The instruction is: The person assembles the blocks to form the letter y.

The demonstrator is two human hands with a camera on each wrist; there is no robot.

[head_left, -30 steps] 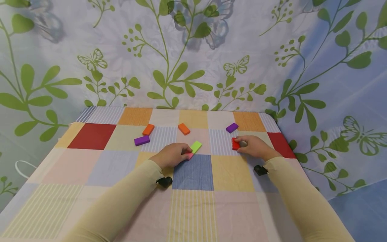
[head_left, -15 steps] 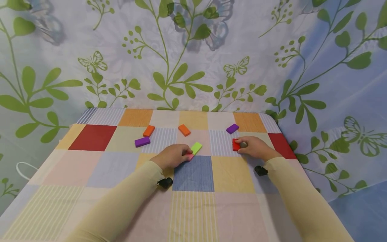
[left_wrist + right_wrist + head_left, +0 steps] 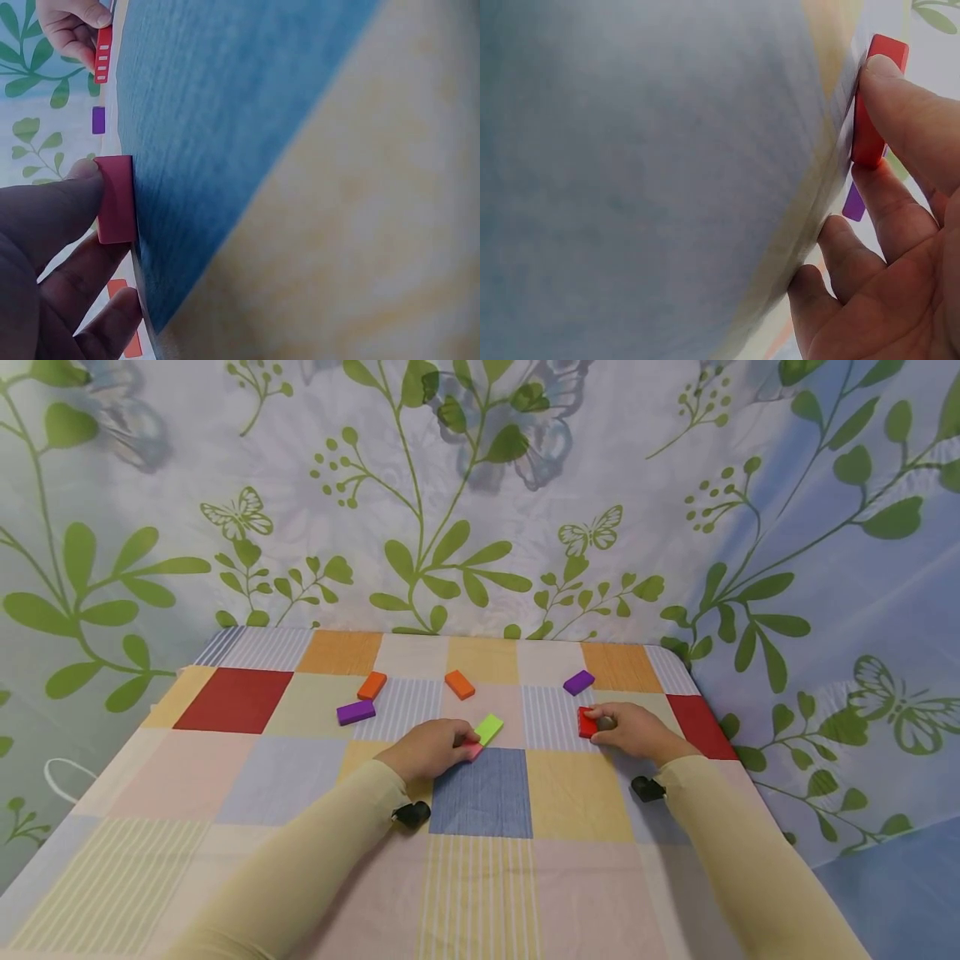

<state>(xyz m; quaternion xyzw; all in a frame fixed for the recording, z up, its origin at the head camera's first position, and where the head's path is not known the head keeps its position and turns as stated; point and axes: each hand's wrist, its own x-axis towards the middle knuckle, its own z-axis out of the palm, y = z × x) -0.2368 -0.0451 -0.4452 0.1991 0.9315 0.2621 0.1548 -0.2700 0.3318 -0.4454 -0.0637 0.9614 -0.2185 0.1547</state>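
Note:
In the head view my left hand [image 3: 431, 748] pinches a small flat pink block [image 3: 475, 751] at mid-table. A lime green block [image 3: 490, 728] lies end to end with it, running away to the upper right. The left wrist view shows thumb and fingers on the pink block [image 3: 116, 199], close over the cloth. Off to the right, my right hand [image 3: 636, 731] pinches a red block [image 3: 587, 723]. Seen from the right wrist, the thumb lies on the red block [image 3: 870, 124] and a finger is at its lower end. White marks line one side of the red block [image 3: 103, 56].
Two orange blocks [image 3: 372, 686] [image 3: 460, 684] and two purple blocks [image 3: 356, 712] [image 3: 579, 682] lie farther back on the patchwork tablecloth [image 3: 480, 893]. A leaf-print curtain [image 3: 300, 485] hangs behind the table. A white cord loop [image 3: 56, 777] shows at the left edge.
Only the head view has shifted slightly. Both hands keep their grips, and the blocks lie where they were.

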